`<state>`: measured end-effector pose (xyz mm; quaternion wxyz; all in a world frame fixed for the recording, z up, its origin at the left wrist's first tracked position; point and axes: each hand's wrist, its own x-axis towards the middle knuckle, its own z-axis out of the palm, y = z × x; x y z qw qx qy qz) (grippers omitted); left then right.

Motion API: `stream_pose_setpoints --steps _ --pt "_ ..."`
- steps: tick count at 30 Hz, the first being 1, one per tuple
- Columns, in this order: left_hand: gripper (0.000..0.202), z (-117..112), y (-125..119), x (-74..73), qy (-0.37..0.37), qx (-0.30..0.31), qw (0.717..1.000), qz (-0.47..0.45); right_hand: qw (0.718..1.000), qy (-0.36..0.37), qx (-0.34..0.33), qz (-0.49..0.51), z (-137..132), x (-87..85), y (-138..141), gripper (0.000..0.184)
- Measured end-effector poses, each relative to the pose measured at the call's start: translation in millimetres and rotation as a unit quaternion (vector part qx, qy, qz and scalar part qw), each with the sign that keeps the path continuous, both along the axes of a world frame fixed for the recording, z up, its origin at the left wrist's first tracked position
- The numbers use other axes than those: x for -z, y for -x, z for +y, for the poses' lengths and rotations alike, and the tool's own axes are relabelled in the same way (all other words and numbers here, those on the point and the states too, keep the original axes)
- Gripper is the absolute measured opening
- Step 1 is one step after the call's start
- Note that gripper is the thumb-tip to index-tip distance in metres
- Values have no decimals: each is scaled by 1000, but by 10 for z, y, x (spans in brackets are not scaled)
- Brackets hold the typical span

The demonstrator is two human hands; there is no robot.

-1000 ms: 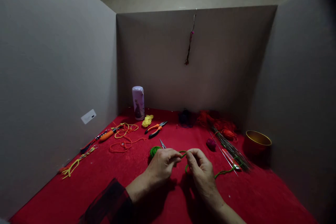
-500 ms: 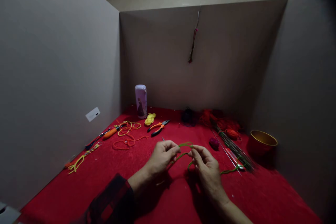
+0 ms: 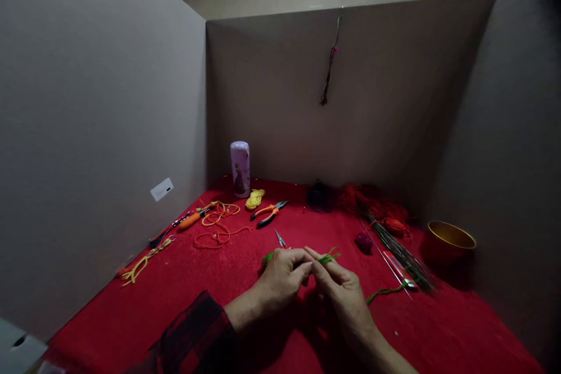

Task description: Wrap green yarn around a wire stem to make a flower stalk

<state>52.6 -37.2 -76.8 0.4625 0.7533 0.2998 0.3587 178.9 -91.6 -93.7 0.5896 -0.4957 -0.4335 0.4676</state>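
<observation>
Over the red cloth point(image 3: 144, 310), my left hand point(image 3: 283, 277) and my right hand point(image 3: 342, 292) meet at the fingertips. Both pinch a green cord point(image 3: 328, 257) whose loop sticks out above my right fingers. A further length of the green cord point(image 3: 383, 291) trails to the right on the cloth. A small green bundle point(image 3: 266, 258) peeks out behind my left hand. Small snips point(image 3: 279, 238) lie just beyond my hands.
Grey board walls enclose the cloth on three sides. A lilac bottle point(image 3: 241, 168), yellow cord point(image 3: 255, 198), orange pliers point(image 3: 267, 213), orange cord point(image 3: 217, 234) and an orange-handled tool point(image 3: 186, 222) lie at left. A gold bowl point(image 3: 451, 239), thin wires point(image 3: 398, 254) and red yarn point(image 3: 377, 207) lie at right.
My hands have come together, fingertips now touching, and the green loop that stretched between them has been drawn short. The view has shifted a little to the left.
</observation>
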Motion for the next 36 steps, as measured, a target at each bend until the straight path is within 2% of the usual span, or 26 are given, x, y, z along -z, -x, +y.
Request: stream_pose_setpoints --steps 4,10,16,21,27,33,36 --pt "22 -4 9 -16 -43 4 999 33 997 47 27 49 -5 -26 -12 42" --pt "20 44 38 23 -102 -29 986 126 987 48 30 152 40 -57 -132 37" --pt "15 128 77 59 -206 -53 955 208 974 12 45 220 68 -154 -304 37" --pt "16 221 138 24 -211 -52 951 219 959 -28 57 277 107 -233 -525 32" --pt "21 362 181 57 -220 -39 949 222 936 -122 100 316 135 -347 -850 27" --pt "22 450 204 79 -227 -30 950 212 915 -191 172 310 112 -529 -1167 16" --pt "21 503 229 91 -229 -34 952 202 905 -210 220 297 69 -654 -1368 17"
